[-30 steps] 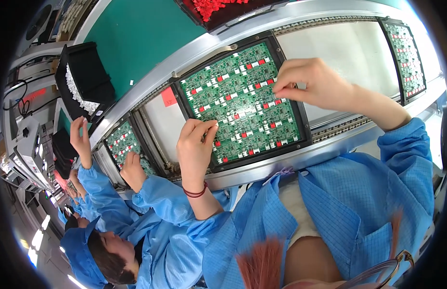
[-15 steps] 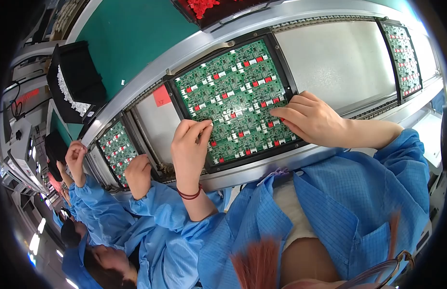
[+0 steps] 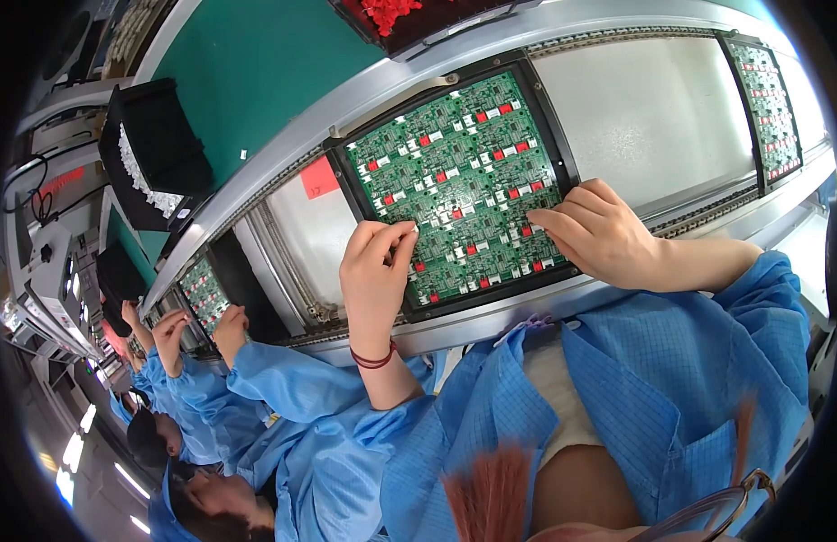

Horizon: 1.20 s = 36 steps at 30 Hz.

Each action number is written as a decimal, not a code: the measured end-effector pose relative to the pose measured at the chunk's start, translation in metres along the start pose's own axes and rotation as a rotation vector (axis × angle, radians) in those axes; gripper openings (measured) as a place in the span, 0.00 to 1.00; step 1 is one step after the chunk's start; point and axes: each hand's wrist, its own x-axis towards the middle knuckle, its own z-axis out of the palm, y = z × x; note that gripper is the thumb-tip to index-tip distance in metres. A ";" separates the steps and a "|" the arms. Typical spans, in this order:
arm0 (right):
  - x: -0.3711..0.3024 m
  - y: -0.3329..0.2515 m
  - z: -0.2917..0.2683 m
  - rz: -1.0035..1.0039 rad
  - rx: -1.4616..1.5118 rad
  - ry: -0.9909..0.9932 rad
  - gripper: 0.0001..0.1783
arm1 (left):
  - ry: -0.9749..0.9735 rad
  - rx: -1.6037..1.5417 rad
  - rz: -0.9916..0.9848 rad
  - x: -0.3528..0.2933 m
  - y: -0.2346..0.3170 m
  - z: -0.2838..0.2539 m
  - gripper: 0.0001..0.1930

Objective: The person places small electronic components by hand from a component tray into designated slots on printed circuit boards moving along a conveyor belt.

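Observation:
A green circuit board panel (image 3: 455,194) in a black frame (image 3: 549,117) sits on the conveyor in front of me, dotted with small red and white connectors. My left hand (image 3: 375,271) is closed in a pinch over the panel's left side, with a small white connector (image 3: 414,228) at the fingertips. Over the right side, my right hand (image 3: 608,230) pinches with its fingertips right at the board, close to a red connector (image 3: 527,231). Whatever lies between those right fingers is hidden.
A black bin of white parts (image 3: 143,167) and a dark bin of red parts (image 3: 391,16) stand on the green surface (image 3: 256,72) beyond the rail. Framed panels sit farther right (image 3: 769,108) and left (image 3: 202,291). Co-workers' hands (image 3: 229,332) work at left.
The view has shifted slightly, so my panel and hands appear farther right. The left neighbouring panel and co-workers' hands have moved away to the left. Both my hands stay pinched; a red piece under my right fingers no longer shows.

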 end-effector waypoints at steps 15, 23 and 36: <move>-0.002 0.001 0.000 0.022 0.030 0.043 0.16 | -0.003 -0.034 0.019 0.000 0.003 -0.001 0.06; -0.002 0.001 0.001 0.002 -0.021 0.080 0.16 | -0.041 0.011 0.035 0.004 0.003 -0.002 0.04; -0.001 -0.005 -0.001 -0.024 -0.049 0.085 0.18 | -0.024 -0.042 -0.001 -0.001 0.002 -0.008 0.06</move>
